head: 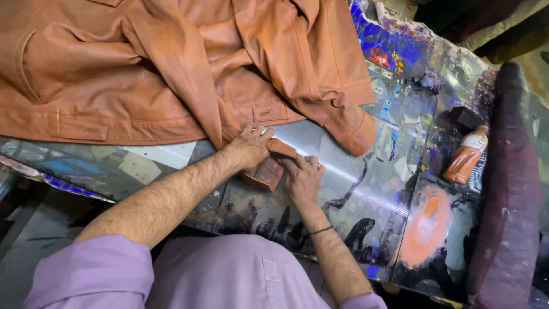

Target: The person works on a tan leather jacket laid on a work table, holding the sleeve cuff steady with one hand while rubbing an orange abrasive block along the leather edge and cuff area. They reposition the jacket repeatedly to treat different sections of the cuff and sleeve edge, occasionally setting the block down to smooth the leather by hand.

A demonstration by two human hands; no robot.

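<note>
Lilac-sleeved hands, left and right, pinch a small folded tan leather piece beside the smooth leather jacket.

Orange plastic bottle lies tilted on table's far right, near dark maroon padded edge, well apart from my hands. Bottle body orange-brown, narrow neck pointing up-right. White label wraps its upper part, below cap; print on it too small to tell. Tabletop itself covered with glossy printed sheets: blue, red, white patches at top right, orange blotch lower right, much of it stained black. No screens, no signs, no boxes in view.
</note>
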